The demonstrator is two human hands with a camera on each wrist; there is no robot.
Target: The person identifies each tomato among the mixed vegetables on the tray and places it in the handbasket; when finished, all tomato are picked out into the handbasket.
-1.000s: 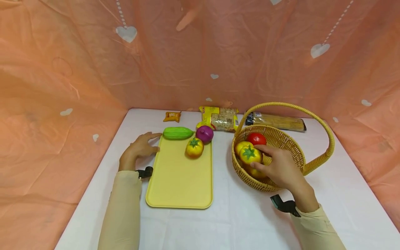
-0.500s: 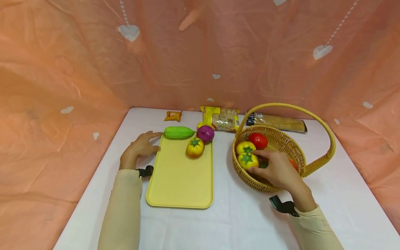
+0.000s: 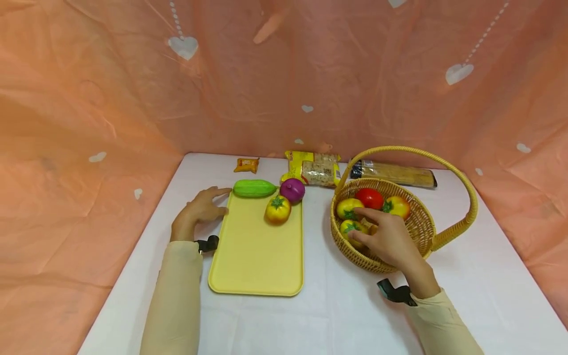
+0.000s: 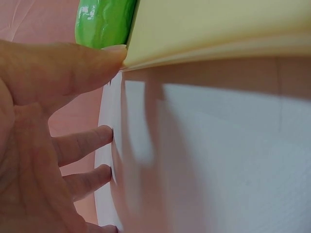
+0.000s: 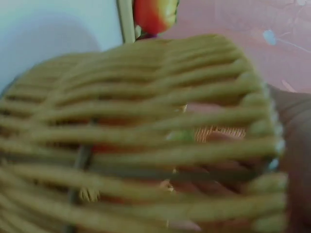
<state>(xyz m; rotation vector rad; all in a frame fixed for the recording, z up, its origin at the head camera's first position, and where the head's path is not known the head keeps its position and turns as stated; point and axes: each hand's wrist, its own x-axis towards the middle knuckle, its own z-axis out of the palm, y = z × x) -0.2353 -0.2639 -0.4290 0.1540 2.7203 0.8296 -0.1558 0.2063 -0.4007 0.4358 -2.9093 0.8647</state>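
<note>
Beside the yellow tray (image 3: 255,256), my left hand (image 3: 199,209) rests with fingers spread. In the left wrist view, one digit touches the edge of the tray (image 4: 204,43) near a green cucumber (image 4: 104,22). My right hand (image 3: 390,239) reaches into the wicker basket (image 3: 419,219). Its thumb and forefinger are spread over a yellow tomato (image 3: 348,226) near the basket's left side; whether they press on it is unclear. Around it lie a second yellow tomato (image 3: 348,207), a red tomato (image 3: 370,198) and a yellow-red tomato (image 3: 399,207). Basket weave (image 5: 131,116) blocks most of the right wrist view.
At the tray's far end are the cucumber (image 3: 254,188), a purple onion (image 3: 293,190) and a yellow-red tomato (image 3: 277,211). Behind them lie a small orange packet (image 3: 246,165), yellow food bags (image 3: 312,169) and a long noodle-like pack (image 3: 397,174). The basket's tall handle (image 3: 461,182) arches up.
The yellow tomato under my right hand has come down lower in the basket. My right hand has shifted slightly left, and a yellow-red tomato now shows beyond it. My left hand stays put.
</note>
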